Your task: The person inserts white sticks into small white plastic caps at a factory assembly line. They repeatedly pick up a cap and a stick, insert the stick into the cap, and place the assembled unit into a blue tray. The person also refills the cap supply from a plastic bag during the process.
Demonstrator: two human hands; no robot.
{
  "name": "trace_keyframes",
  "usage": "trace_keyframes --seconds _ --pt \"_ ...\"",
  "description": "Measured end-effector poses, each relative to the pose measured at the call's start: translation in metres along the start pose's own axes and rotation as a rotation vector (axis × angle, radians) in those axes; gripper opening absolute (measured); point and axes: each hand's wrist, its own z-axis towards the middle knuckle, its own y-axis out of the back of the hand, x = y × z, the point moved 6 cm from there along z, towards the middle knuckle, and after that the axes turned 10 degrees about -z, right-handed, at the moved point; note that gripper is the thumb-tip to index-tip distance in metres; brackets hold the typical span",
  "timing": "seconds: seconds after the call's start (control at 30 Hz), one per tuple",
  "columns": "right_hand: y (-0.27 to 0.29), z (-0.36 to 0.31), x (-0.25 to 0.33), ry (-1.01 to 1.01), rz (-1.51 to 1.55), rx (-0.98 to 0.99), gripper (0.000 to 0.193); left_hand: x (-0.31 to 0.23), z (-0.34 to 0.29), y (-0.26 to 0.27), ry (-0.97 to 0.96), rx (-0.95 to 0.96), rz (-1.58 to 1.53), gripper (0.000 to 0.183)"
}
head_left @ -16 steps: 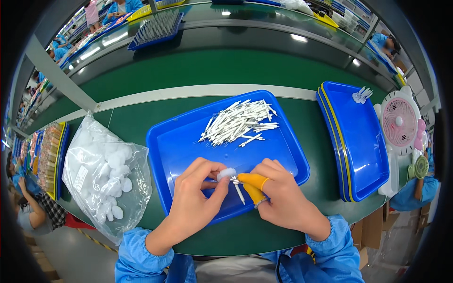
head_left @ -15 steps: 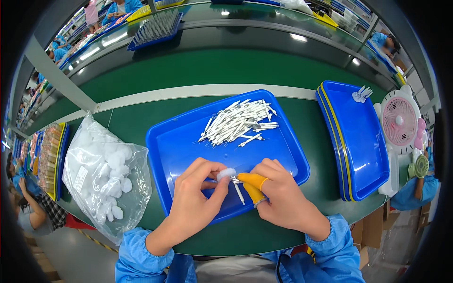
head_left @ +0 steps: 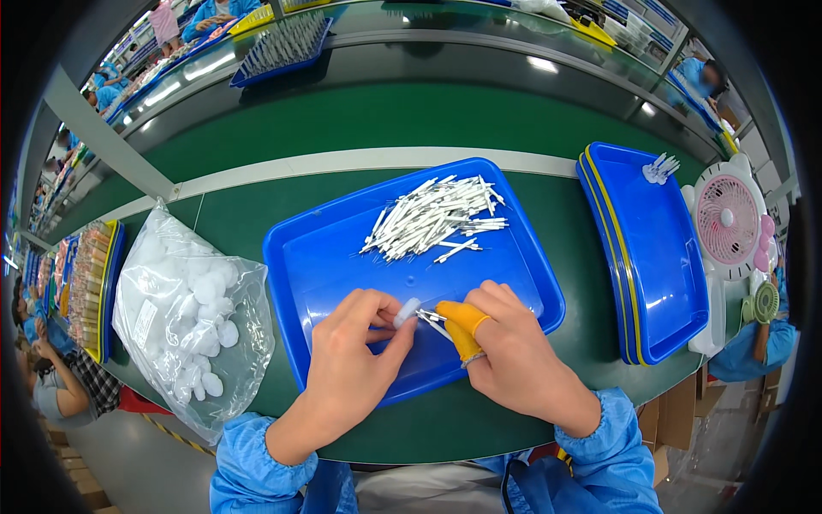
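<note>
Over the near part of a blue tray, my left hand pinches a small translucent white plastic piece between thumb and fingers. My right hand, with yellow covers on thumb and forefinger, is closed on thin white sticks with dark wire-like ends. Those ends point at the plastic piece and meet its right side; whether they are inserted is too small to tell. Farther back in the tray lies a loose pile of similar white sticks.
To the left, a clear plastic bag holds several white plastic pieces. At right stand stacked trays, the top one bearing a piece with upright sticks. Beyond them are a pink-and-white fan and a far tray of sticks.
My right hand has shifted slightly, and the white sticks in it now slant toward the plastic piece instead of hanging down. The plastic piece has been tilted more upright in my left hand.
</note>
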Motion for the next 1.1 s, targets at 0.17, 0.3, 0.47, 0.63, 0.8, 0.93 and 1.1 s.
trace_keyframes --seconds 0.17,0.3,0.47,0.63,0.8,0.93,1.1 --pt "-0.002 -0.004 0.003 0.027 0.04 0.048 0.028 0.003 0.001 0.0 0.022 0.006 -0.031 0.014" --pt "-0.002 -0.003 0.0 0.033 0.039 0.026 0.03 0.003 0.002 0.0 0.048 0.052 -0.088 0.014" --pt "0.001 -0.002 -0.003 0.025 0.079 -0.019 0.033 0.003 0.002 0.001 0.054 0.064 -0.092 0.015" --pt "-0.004 -0.002 -0.009 0.011 0.138 0.032 0.036 0.001 0.002 -0.001 -0.035 0.077 -0.046 0.017" --pt "0.002 0.0 -0.008 -0.04 0.134 0.038 0.037 0.003 0.0 -0.002 -0.058 0.087 0.003 0.018" --pt "-0.003 -0.001 -0.007 -0.009 0.137 0.064 0.039 0.0 0.0 -0.003 -0.051 0.082 0.003 0.017" --pt "-0.004 -0.001 -0.012 -0.037 0.118 0.045 0.04 0.001 0.0 -0.004 -0.026 0.056 -0.007 0.015"
